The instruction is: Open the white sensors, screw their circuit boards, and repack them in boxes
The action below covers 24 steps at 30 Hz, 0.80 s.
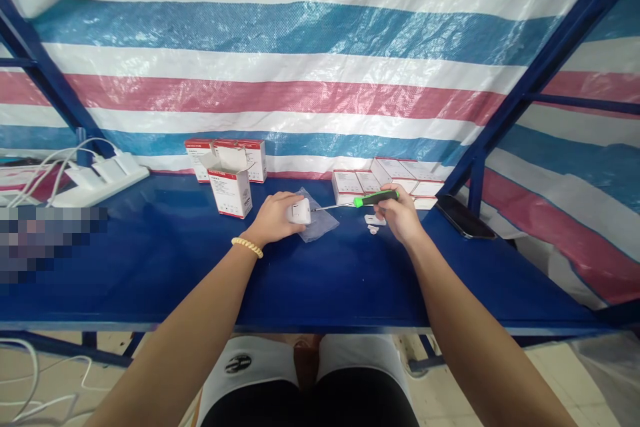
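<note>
My left hand (pixel 276 217) is closed round a small white plastic device (pixel 300 211), holding it above a clear plastic bag (pixel 323 221) on the table. In my right hand (pixel 400 213) is a screwdriver (pixel 376 198) with a green and black handle, held level. Its thin shaft points left, and the tip is at or very near the device's right side; whether it touches I cannot tell. Just under my right hand lie a flat white plastic piece (pixel 374 219) and a smaller white part (pixel 373 230).
An upright open box (pixel 230 192) and more red-and-white boxes (pixel 256 163) stand at the back left. Several boxes (pixel 350 183) are stacked at the back right. A phone (pixel 466 217) lies by the right frame post. A power strip (pixel 103 183) with plugs and cables sits on the left.
</note>
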Available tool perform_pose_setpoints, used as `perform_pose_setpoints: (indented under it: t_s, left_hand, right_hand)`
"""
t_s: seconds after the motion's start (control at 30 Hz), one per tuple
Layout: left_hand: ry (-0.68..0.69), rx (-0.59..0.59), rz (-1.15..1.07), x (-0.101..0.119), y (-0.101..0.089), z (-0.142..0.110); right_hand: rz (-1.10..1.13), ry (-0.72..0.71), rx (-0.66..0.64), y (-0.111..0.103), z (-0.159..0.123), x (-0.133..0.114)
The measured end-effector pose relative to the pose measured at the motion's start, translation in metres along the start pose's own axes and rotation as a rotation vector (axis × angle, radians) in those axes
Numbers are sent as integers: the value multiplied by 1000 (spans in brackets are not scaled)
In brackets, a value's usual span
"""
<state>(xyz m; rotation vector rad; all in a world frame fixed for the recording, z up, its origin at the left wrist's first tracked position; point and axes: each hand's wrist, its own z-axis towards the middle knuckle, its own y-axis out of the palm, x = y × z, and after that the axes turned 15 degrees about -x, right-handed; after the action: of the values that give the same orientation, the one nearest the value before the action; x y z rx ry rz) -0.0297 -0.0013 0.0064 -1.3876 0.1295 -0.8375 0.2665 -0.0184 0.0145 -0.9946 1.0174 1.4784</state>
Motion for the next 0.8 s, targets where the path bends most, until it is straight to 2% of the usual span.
perform_pose_setpoints:
  t_s: [0.07, 0.13, 0.2, 0.3, 0.37, 0.47, 0.53, 0.63, 0.7, 0.8]
  left_hand:
    - [1, 1, -1, 0, 0, 0]
    - [-1, 6, -1, 0, 0, 0]
    - [-2, 11, -2, -1, 0, 0]
    - [-1, 8, -3, 0, 0, 0]
    - [1, 0, 1, 0, 0, 0]
    - [-3, -5, 5, 0, -1, 0]
    - [-7, -6, 5, 0, -1, 0]
    - [-2, -8, 7, 0, -1, 0]
    - [6, -10, 8, 1, 0, 0]
    - [6, -11, 8, 2, -1, 0]
  right_hand:
    - [19, 55, -7, 1, 0, -1]
    - [-56, 96, 26, 1, 0, -1]
    - [-110, 82, 55, 1, 1, 0]
    - [-23, 32, 23, 0, 1, 0]
    - [25, 60, 3, -1, 1, 0]
    - [-68, 106, 33, -1, 1, 0]
    - [-116, 71, 46, 0, 1, 0]
    - [-22, 19, 16, 0, 0, -2]
    - [27, 61, 0, 0, 0, -2]
    - [-60, 148, 35, 0, 0, -2]
